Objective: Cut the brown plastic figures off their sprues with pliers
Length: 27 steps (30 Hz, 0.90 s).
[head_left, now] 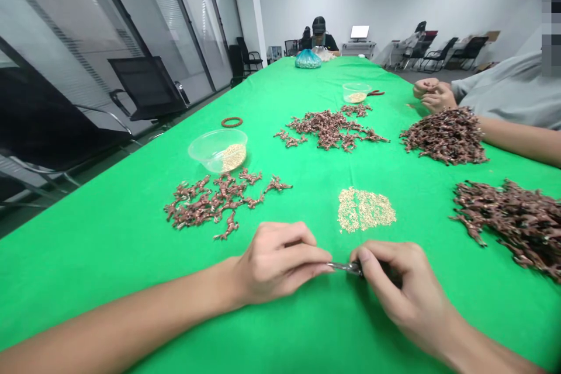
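Note:
My right hand (pixel 401 280) is closed around a small pair of pliers (pixel 350 268), its metal jaws pointing left and its handles mostly hidden in the palm. At the jaw tips, the thumb and fingers of my left hand (pixel 284 260) pinch together; whatever they hold is too small to make out. Just beyond the hands lies a flat patch of tiny gold pieces (pixel 372 209). Left of it spreads a loose group of brown, glossy horse-like figurines (pixel 210 201), and on the right is a denser pile of similar brown figurines (pixel 517 222).
A clear plastic bowl (pixel 204 149) with gold pieces and a brown ring (pixel 232 122) stand on the green cloth (pixel 131 228). Farther off are more figurines (pixel 328 128), a second bowl (pixel 356 89) and red-handled pliers (pixel 376 93). A co-worker's hands (pixel 433 94) are at right.

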Available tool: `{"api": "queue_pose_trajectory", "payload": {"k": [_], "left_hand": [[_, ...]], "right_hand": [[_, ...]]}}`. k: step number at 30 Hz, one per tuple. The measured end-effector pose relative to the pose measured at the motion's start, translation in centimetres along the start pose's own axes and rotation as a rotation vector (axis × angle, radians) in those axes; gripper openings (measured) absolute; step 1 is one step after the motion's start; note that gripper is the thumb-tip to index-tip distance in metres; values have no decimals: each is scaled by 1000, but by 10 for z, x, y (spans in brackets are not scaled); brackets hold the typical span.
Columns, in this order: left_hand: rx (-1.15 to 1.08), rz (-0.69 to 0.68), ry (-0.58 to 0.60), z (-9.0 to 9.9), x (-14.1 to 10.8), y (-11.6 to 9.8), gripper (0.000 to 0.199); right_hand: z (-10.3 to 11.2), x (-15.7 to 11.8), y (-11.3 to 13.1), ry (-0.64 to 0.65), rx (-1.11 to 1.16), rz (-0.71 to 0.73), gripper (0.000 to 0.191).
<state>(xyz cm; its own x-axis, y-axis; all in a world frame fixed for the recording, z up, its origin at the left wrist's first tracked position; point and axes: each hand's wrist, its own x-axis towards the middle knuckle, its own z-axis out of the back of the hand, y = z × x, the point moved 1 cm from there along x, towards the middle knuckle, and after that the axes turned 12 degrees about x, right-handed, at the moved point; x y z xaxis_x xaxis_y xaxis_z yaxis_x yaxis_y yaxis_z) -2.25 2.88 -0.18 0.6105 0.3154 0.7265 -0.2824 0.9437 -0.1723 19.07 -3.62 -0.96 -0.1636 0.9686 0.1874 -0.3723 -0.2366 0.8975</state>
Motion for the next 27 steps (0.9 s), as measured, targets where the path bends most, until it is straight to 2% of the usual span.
{"api": "queue_pose_trajectory", "payload": {"k": [3, 6, 15, 20, 24, 27], "left_hand": [[-41, 44, -12, 2, 1, -4, 14], [-44, 50, -9, 3, 1, -6, 16], [-106, 19, 65, 2, -2, -2, 25], [-127, 37, 87, 3, -2, -2, 24], [-143, 65, 61, 4, 1, -4, 23], [-106, 119, -30, 5, 4, -7, 26]], "right_hand": [[-1, -1, -1, 21, 132, -117, 47], [-1, -2, -1, 39, 206, -169, 49], [1, -1, 0, 67, 260, -203, 48], [1, -1, 1, 61, 269, -205, 48], [1, -2, -1, 34, 280, -216, 50], [0, -3, -2, 17, 307, -237, 52]]}}
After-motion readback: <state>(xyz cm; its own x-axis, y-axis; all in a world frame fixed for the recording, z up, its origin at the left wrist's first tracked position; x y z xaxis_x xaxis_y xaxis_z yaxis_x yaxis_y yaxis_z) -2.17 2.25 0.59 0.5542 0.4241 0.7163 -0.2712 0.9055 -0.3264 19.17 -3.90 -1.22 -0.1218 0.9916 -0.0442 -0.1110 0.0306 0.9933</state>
